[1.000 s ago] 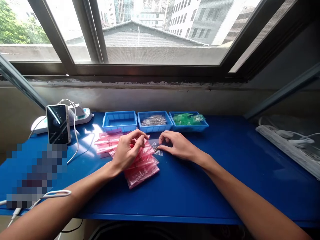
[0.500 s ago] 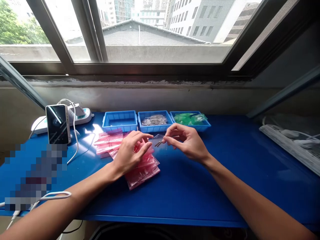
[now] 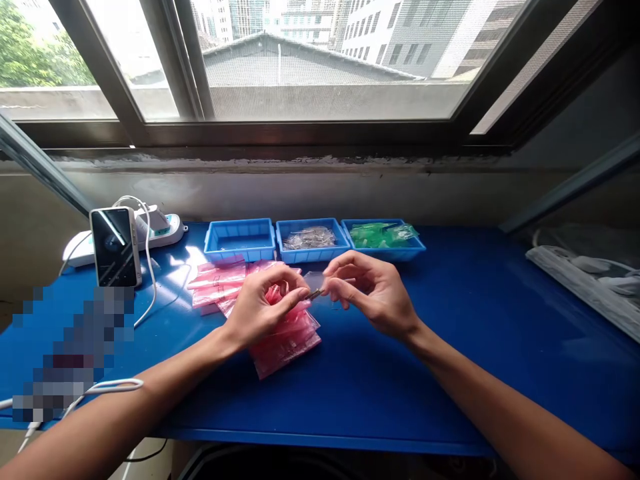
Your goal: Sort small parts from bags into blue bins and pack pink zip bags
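Note:
A small clear plastic bag [image 3: 314, 280] with a few thin, screw-like metal pieces [image 3: 315, 293] at it is between my two hands, above the table. My left hand [image 3: 265, 300] pinches its left side, thumb and forefinger closed at the metal pieces. On the other side, my right hand [image 3: 380, 290] grips the bag between thumb and fingers. Whether the metal pieces lie inside the bag is too small to tell. Beneath and beside my left hand are pink plastic bags [image 3: 285, 347], overlapping in a loose pile.
Along the back stand a blue tray [image 3: 240, 257], a second blue tray [image 3: 313, 255] with clear packets, and a third [image 3: 400, 255] with green packets. A phone [image 3: 115, 247] leans by a power strip [image 3: 175, 232] at left. Another strip [image 3: 580, 287] lies at right on the blue table [image 3: 400, 393].
My left thumb and forefinger have moved right and closed on the bag at the metal pieces. My right fingers have shifted slightly along it.

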Demonstrator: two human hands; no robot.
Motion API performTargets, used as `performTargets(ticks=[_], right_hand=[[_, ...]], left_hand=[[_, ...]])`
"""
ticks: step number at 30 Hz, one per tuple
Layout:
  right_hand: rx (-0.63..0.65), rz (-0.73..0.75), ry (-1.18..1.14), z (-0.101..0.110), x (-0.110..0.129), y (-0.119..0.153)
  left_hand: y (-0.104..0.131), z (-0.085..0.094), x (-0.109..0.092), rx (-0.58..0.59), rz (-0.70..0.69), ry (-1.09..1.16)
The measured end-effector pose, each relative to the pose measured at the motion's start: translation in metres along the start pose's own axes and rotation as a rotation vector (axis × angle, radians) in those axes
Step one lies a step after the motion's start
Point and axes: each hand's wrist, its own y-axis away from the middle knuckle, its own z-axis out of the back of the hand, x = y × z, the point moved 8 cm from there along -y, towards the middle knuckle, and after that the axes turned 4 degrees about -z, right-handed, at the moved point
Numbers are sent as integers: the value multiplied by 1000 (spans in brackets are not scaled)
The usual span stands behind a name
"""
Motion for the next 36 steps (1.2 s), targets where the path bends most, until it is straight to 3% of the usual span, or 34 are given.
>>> performTargets(ticks=[5,24,28,36], right_hand=[[119,3,131,-10,-4,0],[-37,60,179,-11,-6,5],[-67,86,130,-8,-7,8],[-166,251,240,-5,11,13]], left_hand=[[0,2,7,-44,65,66],[2,5,9,-84,64,20],[4,6,2,-94,-28,-42],[9,11,-12,-157,-287,-108]])
